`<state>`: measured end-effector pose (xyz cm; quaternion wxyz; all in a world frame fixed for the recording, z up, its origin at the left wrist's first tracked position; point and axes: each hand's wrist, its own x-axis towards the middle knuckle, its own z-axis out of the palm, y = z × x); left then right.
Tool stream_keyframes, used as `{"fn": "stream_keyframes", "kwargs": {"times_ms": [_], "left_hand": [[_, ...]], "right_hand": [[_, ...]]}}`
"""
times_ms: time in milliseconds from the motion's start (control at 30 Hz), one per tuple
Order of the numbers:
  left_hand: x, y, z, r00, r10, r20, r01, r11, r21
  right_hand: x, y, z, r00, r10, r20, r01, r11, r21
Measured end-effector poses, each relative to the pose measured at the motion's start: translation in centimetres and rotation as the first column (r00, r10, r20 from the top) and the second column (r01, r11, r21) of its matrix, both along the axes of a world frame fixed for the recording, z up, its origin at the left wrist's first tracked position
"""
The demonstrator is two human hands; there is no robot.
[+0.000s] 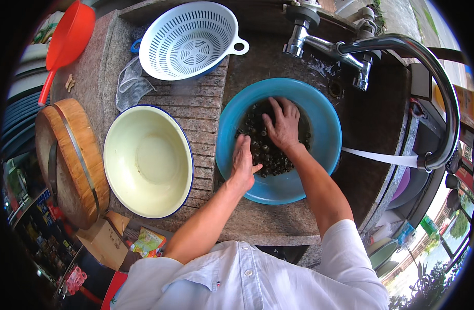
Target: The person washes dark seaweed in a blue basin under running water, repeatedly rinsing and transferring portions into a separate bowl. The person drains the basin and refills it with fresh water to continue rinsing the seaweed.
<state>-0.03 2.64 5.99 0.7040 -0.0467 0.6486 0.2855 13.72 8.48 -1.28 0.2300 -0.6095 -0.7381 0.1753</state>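
A round blue plastic basin [322, 116] stands in the stone sink, with water and many small dark rounded things, perhaps snails [273, 161], in it. My right hand [284, 123] reaches into the basin with its fingers spread, the fingertips at the dark pile near the far side. At the basin's left part is my left hand [244, 162], upright on its edge with the palm towards the pile and the thumb apart. Neither hand is closed on anything that I can see. Water runs from the curved chrome faucet [438, 77] towards the basin's right rim.
A cream enamel basin [155, 159] lies on the ribbed stone drainboard, left of the sink. Behind it are a white plastic colander [194, 42] and a mesh cloth [132, 87]. Farther left are a thick round wooden chopping block [79, 155] and a red plastic ladle [72, 31].
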Motion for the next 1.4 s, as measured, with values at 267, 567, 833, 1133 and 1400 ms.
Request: {"fn": "stream_keyframes", "kwargs": {"times_ms": [267,567,833,1133,1400], "left_hand": [[-0.6,1.4,-6.2,0.933,0.351,0.08,-0.353,0.935,0.015],[1.2,0.6,-5.6,0.933,0.172,0.317,-0.202,0.977,0.064],[1.4,0.6,-3.7,0.943,0.097,0.319,-0.125,0.99,0.069],[2.4,-2.8,-4.0,0.935,-0.222,-0.275,0.236,0.971,0.019],[0.2,-0.3,-4.5,0.936,0.157,0.316,-0.152,0.987,-0.04]], "right_hand": [[-5.6,-5.3,-0.6,0.704,-0.368,-0.607,-0.014,0.848,-0.531],[-3.7,-2.7,-0.7,0.926,-0.152,-0.347,0.065,0.966,-0.25],[-2.2,-5.8,0.7,0.951,0.007,-0.309,-0.095,0.958,-0.271],[0.1,-7.2,-2.2,0.941,-0.333,-0.056,0.33,0.942,-0.063],[-5.6,-11.0,2.1,0.786,-0.347,-0.512,0.14,0.907,-0.398]]}}
